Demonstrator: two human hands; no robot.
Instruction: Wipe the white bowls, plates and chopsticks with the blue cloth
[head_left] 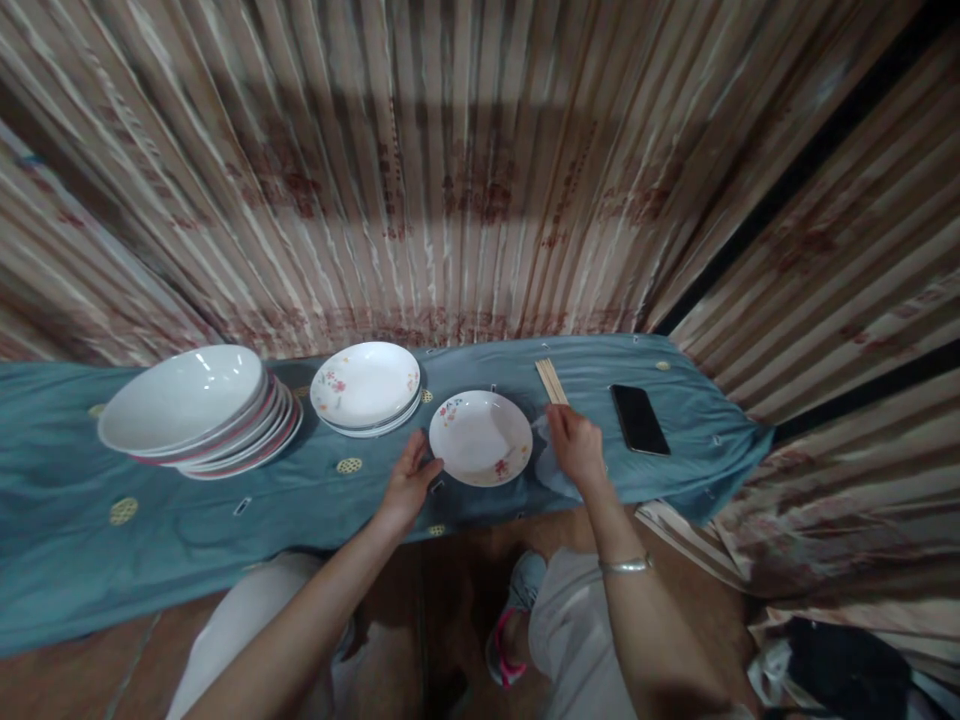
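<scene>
A white plate with small flower prints [481,437] lies on the blue cloth [225,520] in front of me. My left hand [409,484] rests at its left rim, thumb on the edge and fingers curled under it. My right hand [576,446] is closed around the near end of a bundle of wooden chopsticks [550,380], just right of the plate. The sticks point away from me toward the curtain.
A short stack of flowered plates [366,388] sits behind the single plate. A taller stack of large white bowls with red rims [196,410] stands at the left. A black phone [640,419] lies right of the chopsticks. A striped curtain [480,180] hangs behind the table.
</scene>
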